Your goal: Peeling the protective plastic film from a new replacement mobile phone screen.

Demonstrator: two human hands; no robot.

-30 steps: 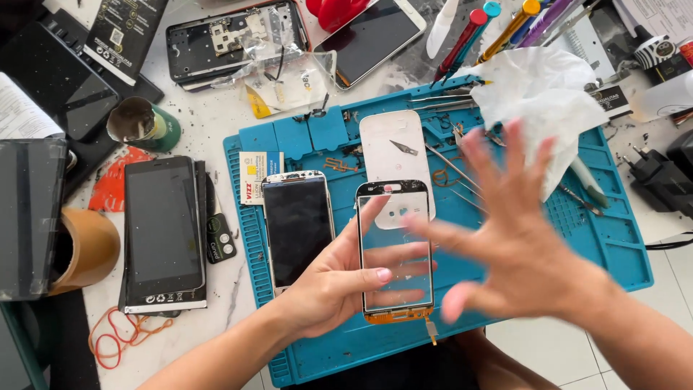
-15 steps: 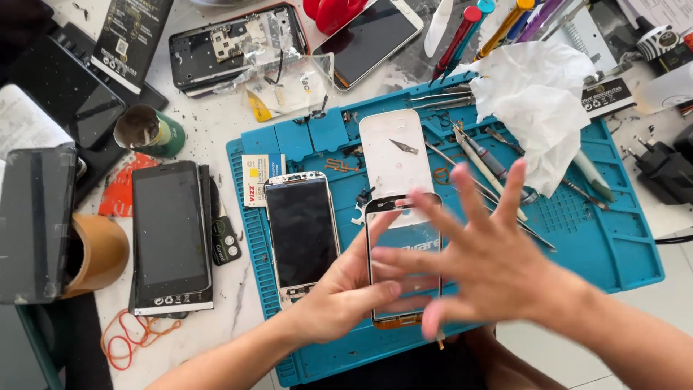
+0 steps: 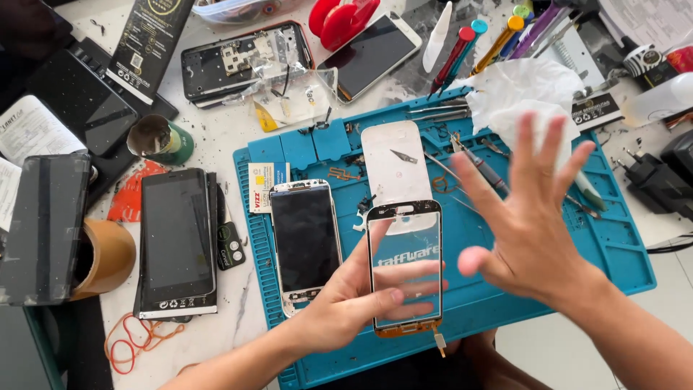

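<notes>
While your left hand supports the clear phone front glass from below, with the fingers spread flat under the panel and the thumb lying on its lower part, the piece rests over the near edge of the blue repair mat. The glass is held more like on a tray than in a pinch, so it depends on your palm staying level. Your right hand hovers to the right of the glass with all fingers spread wide and holds nothing. I judge this panel to be very light, thin and stiff, but also brittle: it will probably crack if you bend it or press in the middle. The surface looks smooth, so it may slip on the skin. The best place to take it is along the two long edges, near the dark frame, and not at the small orange flex tail that hangs from the bottom end, because this part seems soft and easy to tear. Just to the left of the glass a phone with a dark screen lies on the mat. Behind the glass lies a white back cover, and to its right some tweezers and screwdrivers.
</notes>
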